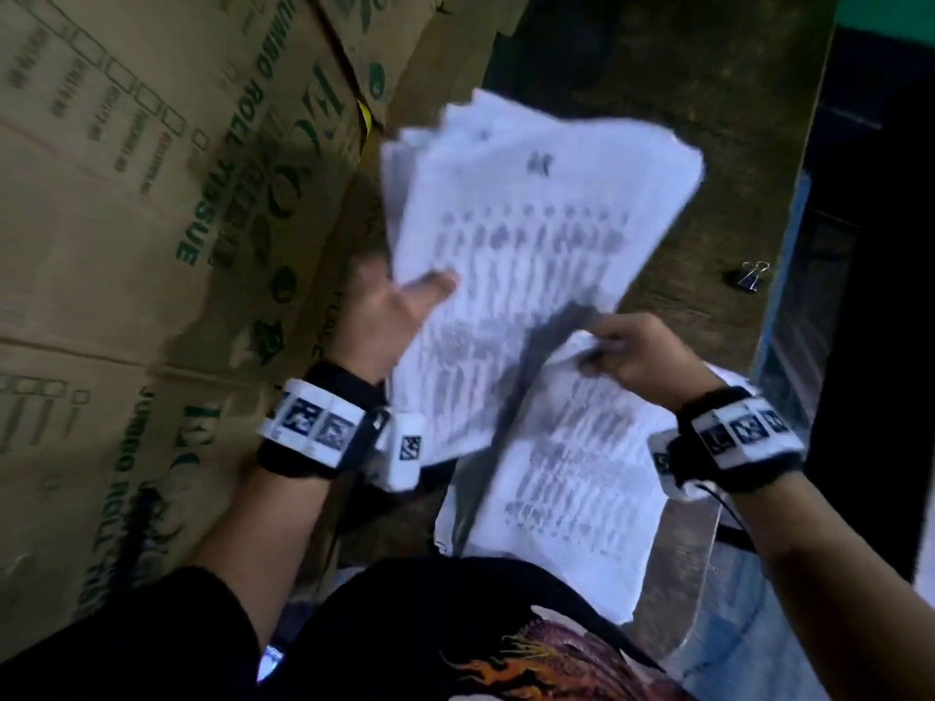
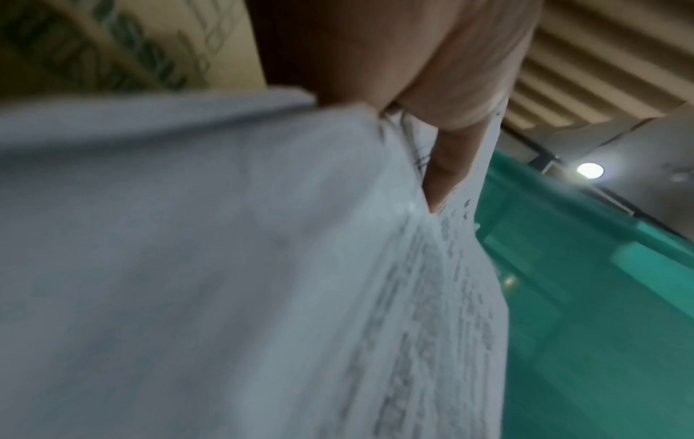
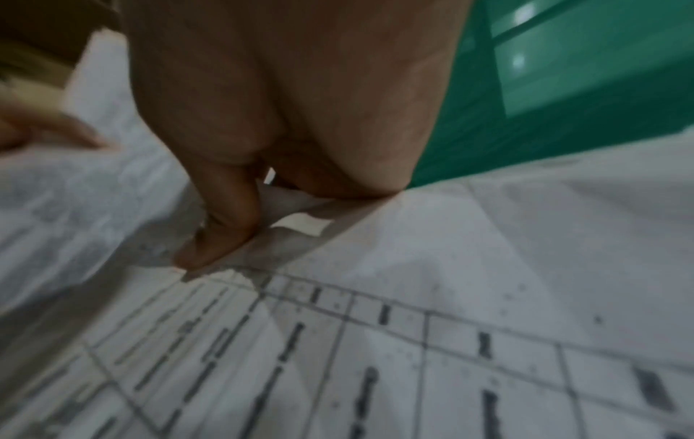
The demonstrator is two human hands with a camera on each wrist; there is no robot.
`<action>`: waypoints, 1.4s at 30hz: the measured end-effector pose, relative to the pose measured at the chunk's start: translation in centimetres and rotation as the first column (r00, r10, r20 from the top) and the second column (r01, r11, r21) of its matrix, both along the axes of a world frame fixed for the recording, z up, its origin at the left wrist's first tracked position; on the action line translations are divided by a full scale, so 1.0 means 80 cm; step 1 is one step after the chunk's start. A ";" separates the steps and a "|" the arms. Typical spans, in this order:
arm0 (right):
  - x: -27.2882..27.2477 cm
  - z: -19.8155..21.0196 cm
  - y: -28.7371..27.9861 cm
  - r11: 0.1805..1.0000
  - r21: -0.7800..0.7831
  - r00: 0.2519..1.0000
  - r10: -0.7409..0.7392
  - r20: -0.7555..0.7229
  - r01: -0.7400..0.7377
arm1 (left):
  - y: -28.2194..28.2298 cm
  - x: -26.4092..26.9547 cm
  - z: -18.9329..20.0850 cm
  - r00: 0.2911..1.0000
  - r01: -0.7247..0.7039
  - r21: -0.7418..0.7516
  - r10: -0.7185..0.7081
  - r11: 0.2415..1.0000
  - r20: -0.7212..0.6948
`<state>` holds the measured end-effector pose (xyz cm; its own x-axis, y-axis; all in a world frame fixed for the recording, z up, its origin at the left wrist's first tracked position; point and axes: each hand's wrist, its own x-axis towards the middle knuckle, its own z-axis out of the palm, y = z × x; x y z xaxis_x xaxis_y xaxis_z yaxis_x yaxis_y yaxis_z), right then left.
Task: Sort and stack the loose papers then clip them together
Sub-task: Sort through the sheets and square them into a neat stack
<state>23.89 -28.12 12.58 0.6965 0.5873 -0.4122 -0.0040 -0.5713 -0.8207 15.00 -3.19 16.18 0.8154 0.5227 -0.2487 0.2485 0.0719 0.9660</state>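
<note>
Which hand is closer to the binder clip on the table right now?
The right hand. It pinches a sheet's corner just below-left of the binder clip, with bare table between them. The left hand grips the paper stack farther left, beyond the papers.

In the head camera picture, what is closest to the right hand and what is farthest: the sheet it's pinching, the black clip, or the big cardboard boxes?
From the right hand, nearest first:
1. The printed sheet, pinched at its top corner in that hand's fingers.
2. The black binder clip, up and to the right on the dark table.
3. The cardboard boxes, far over on the left, past the left hand.
</note>
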 end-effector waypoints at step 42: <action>-0.055 0.057 -0.104 0.624 0.654 0.776 -0.625 0.088 0.428 | -0.057 0.009 0.015 0.711 0.671 0.083 -0.670 0.737 0.211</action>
<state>19.52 -36.40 17.10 0.9829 0.1251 0.1350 0.1321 0.0316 -0.9907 15.71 -7.78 17.42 0.9830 -0.1819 -0.0270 0.0212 -0.0337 0.9992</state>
